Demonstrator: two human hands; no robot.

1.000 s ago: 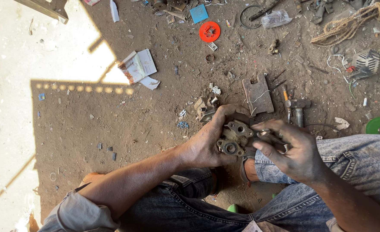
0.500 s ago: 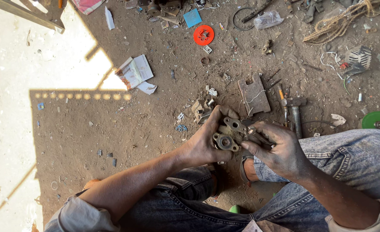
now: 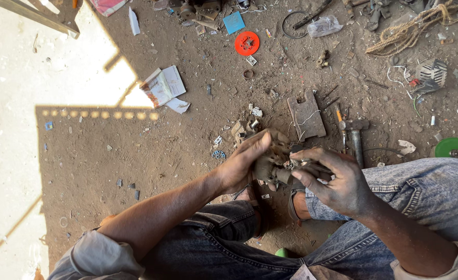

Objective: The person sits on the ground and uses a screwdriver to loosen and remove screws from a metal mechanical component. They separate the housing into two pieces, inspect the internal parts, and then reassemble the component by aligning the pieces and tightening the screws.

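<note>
Fingers first: our left hand (image 3: 242,163) wraps its fingers over the top and near side of a grimy metal part (image 3: 271,165), closed firmly around it, while our right hand (image 3: 337,179) pinches thumb and forefinger narrowly on a small piece at the part's right edge; whether that piece is a clip, a pin or a thin tool we cannot tell. The part sits between our 2 hands, held just above the dirt floor (image 3: 135,155) in front of our knees, and the hands hide most of it.

As for progress, we judge the work to be midway. The part is already off the ground and in a steady grip, yet it looks to be in 1 body, with no piece of it visibly freed and set down. The fiddling at its right edge seems to be what is left.

Outward from the hands, a flat rusty plate (image 3: 306,115) lies just beyond the part, and a hammer (image 3: 354,135) rests beside it, untouched. Farther off are a folded paper booklet (image 3: 162,85), an orange plastic disc (image 3: 247,43), a green disc (image 3: 456,148) near our right knee, and a tangle of rope (image 3: 410,31).
</note>
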